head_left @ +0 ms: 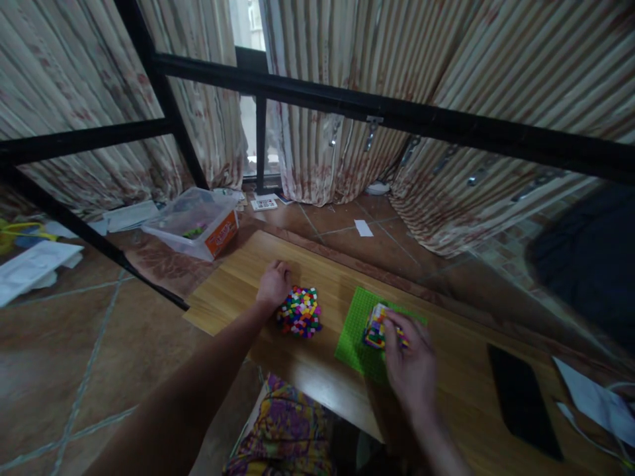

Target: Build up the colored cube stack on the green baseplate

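Head view: we see a small block model (378, 326) standing on a green baseplate (353, 334) on the table (317, 370). The right hand (411, 367) grasps the model from the near side. The left hand (272, 284), loosely curled, rests touching a pile of coloured blocks (300, 312). A dark phone (523, 400) lies to the right.

Multicoloured brick pile (299, 311); brick block (378, 327) on green baseplate (354, 330).
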Available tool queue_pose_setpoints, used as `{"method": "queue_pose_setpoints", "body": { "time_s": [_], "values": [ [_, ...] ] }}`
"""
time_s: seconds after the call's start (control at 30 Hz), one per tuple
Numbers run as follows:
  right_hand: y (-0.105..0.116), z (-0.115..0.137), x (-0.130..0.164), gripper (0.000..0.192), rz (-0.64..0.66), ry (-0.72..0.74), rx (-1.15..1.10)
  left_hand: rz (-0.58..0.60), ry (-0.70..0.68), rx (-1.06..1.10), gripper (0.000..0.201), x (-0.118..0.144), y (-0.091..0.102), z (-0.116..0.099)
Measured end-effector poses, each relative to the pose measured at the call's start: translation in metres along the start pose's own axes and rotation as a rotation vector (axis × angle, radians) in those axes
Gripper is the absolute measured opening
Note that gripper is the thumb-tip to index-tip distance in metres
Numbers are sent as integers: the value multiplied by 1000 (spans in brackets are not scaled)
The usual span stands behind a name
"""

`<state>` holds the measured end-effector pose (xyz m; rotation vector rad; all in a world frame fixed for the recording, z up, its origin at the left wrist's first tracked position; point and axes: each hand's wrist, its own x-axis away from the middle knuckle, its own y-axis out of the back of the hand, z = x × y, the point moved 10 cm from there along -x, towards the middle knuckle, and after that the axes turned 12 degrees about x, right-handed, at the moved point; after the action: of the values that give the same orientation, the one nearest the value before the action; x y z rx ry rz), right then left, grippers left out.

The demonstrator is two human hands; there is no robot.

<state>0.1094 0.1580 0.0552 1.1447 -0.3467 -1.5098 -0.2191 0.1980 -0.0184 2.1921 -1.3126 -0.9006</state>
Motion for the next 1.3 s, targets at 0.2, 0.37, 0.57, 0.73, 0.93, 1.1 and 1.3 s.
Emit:
{"method": "queue_pose_setpoints", "body": {
  "time_s": [0.2, 0.37, 0.57, 0.73, 0.93, 1.1, 1.3],
  "values": [
    [-77, 65, 33, 21, 289, 149, -69, 1, 6, 1, 19, 1, 1, -1],
    [-108, 65, 39, 19, 311, 99, -43, -15, 2, 4, 19, 1, 1, 1],
    [-115, 66, 34, 15, 336, 81, -42, -13, -17, 2, 19, 0, 1, 2],
    [-111, 65, 33, 18, 304, 63, -88, -18, -20, -16, 19, -1, 2, 2],
    [-81, 44, 40, 18, 283, -95, -254, -27, -27, -30, 18, -4, 3, 3],
    [-47, 18, 51, 19, 242, -238, -381, -37, -52, -32, 17, -5, 4, 2],
    [-4, -55, 37, 24, 63, -411, -380, -29, -52, -66, 17, -6, 4, 1]
  ]
}}
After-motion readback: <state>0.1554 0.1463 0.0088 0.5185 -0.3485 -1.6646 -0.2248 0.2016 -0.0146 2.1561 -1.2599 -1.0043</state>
